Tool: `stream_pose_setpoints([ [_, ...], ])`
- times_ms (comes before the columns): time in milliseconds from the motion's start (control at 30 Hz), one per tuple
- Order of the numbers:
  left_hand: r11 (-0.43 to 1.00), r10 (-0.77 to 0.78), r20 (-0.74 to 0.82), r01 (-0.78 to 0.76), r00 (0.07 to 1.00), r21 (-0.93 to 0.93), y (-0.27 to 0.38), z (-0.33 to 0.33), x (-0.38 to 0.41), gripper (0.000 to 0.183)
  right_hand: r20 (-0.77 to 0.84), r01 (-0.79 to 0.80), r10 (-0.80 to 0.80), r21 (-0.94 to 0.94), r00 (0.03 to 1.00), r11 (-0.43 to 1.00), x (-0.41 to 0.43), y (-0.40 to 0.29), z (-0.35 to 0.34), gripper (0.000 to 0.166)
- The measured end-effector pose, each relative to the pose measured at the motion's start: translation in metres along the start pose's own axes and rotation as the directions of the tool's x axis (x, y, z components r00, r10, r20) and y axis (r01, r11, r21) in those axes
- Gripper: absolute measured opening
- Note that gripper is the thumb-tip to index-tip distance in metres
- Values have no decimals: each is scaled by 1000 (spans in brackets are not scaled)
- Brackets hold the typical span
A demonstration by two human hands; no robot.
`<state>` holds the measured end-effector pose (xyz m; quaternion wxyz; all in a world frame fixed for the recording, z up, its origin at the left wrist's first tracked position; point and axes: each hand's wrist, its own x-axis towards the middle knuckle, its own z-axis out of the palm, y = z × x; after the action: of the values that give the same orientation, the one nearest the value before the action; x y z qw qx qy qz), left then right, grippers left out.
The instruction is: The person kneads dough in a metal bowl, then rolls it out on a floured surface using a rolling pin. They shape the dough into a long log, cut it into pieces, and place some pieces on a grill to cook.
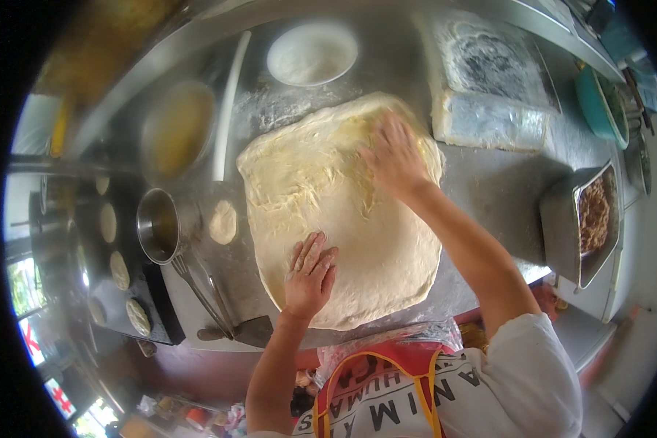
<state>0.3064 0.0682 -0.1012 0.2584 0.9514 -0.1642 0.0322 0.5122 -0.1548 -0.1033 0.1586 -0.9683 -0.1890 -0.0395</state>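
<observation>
A large sheet of dough [372, 268] lies spread on the metal worktop, with a yellowish, oily-looking smear over its far half. My right hand [395, 156] rests flat on the smeared far right part, slightly blurred, fingers apart. On the lower left part of the sheet lies my left hand [311, 271], palm down, its fingers dusted with flour or dough. Neither hand grips anything. A small flat dough piece [223, 222] sits left of the sheet. Beyond it are a white rod [232, 104] and a white bowl [312, 53] with pale contents.
To the left stand a metal pot [159, 226], a blurred basin of yellow contents [178, 128], and a dark griddle [156, 306] with several dough rounds. A scraper [253, 331] lies near the front edge. At right are a metal container of brown filling [564, 219] and a turquoise bowl [597, 107].
</observation>
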Motion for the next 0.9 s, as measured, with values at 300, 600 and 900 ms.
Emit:
stream_pose_setpoints([
  [300,986,-66,-248,24,967,-167,0,-2,-29,43,55,676,-712,268,700,686,-151,-96,18,53],
  [600,981,-192,-107,187,976,-55,22,-3,-35,52,280,267,-181,-305,943,914,-57,-17,-19,60],
  [900,959,-282,-94,282,955,-16,27,-2,-42,61,122,611,-602,-55,789,790,-63,-62,21,63],
])
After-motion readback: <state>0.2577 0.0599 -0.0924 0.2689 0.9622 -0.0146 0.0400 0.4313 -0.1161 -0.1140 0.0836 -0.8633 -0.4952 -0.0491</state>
